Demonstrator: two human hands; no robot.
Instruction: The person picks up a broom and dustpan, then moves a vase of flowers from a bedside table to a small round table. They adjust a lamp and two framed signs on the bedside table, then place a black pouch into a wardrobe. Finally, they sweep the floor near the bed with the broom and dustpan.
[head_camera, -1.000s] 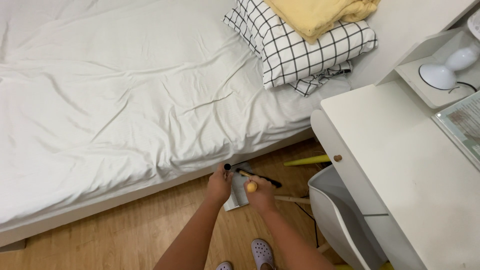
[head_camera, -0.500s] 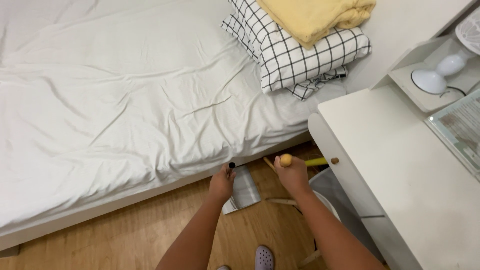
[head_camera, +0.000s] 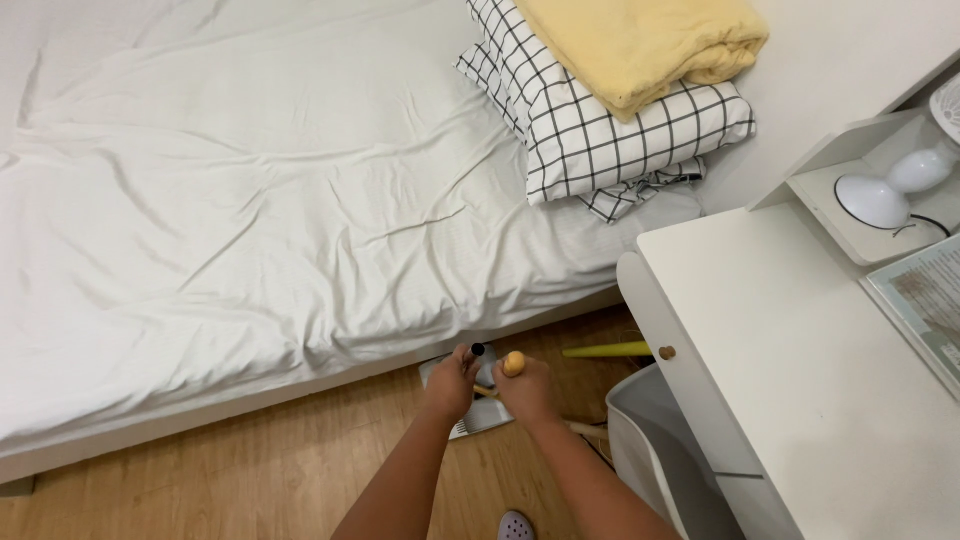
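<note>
Head view looks straight down on two handle tops held close together above a wood floor (head_camera: 200, 470), just off the edge of the bed (head_camera: 250, 250). The left hand (head_camera: 450, 385) is closed around a dark-tipped handle (head_camera: 478, 351) that rises from a grey dustpan (head_camera: 480, 415); the pan lies flat on the boards with part of it tucked at the bed's edge. The right hand (head_camera: 527, 388) is wrapped round a wooden stick with a rounded yellow knob (head_camera: 513, 363) (most likely a broom handle, though its head is hidden). Both grips are full fists, not fingertip pinches.

Each handle's long axis runs nearly toward the camera, so both read as foreshortened, tops pointing up at the wearer. To work well from this grip, I would keep the pan's lip pressed flat on the floor and the stick close beside it.

Right of the hands stand a white bin (head_camera: 660, 460) and a white desk (head_camera: 800, 350); a yellow rod (head_camera: 605, 351) lies on the floor between. A checked pillow (head_camera: 620, 140) carries a folded yellow blanket (head_camera: 640, 45).
</note>
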